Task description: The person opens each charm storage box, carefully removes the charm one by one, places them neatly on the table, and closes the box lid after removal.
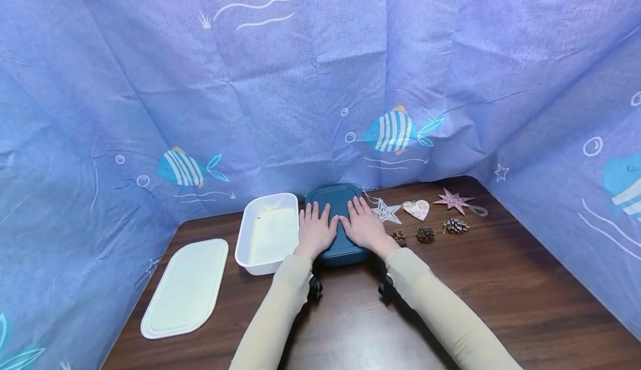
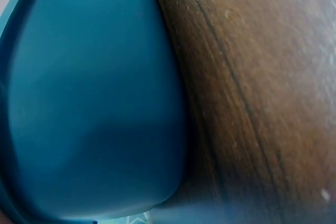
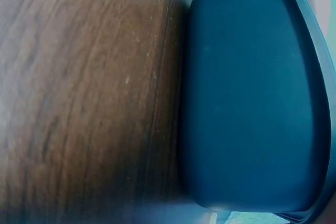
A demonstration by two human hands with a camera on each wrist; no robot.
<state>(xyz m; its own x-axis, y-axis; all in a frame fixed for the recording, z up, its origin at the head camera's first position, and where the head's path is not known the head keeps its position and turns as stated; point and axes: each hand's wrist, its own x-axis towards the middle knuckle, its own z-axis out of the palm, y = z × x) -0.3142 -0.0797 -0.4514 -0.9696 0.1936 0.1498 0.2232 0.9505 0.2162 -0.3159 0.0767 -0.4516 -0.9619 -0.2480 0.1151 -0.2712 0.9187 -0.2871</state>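
A dark blue lidded box (image 1: pixel 343 245) stands on the table, its lid seated on top. My left hand (image 1: pixel 317 232) lies flat on the left part of the lid, fingers spread and straight. On the lid's right part rests my right hand (image 1: pixel 366 225), also with straight fingers, the two thumbs close together. Both wrist views are filled by the smooth side wall of the blue box (image 2: pixel 100 93), with the lid rim (image 3: pixel 315 40) overhanging it. Just left of the box is a white open container (image 1: pixel 267 236) with a small dark speck inside.
A white lid (image 1: pixel 185 289) lies flat at the table's left. Right of the box are a white star ornament (image 1: pixel 386 211), a heart ornament (image 1: pixel 417 210), a pink glittery star (image 1: pixel 453 201) and several pinecones (image 1: pixel 425 234). A blue fish-print curtain (image 1: pixel 300 108) surrounds the table (image 1: pixel 501 281).
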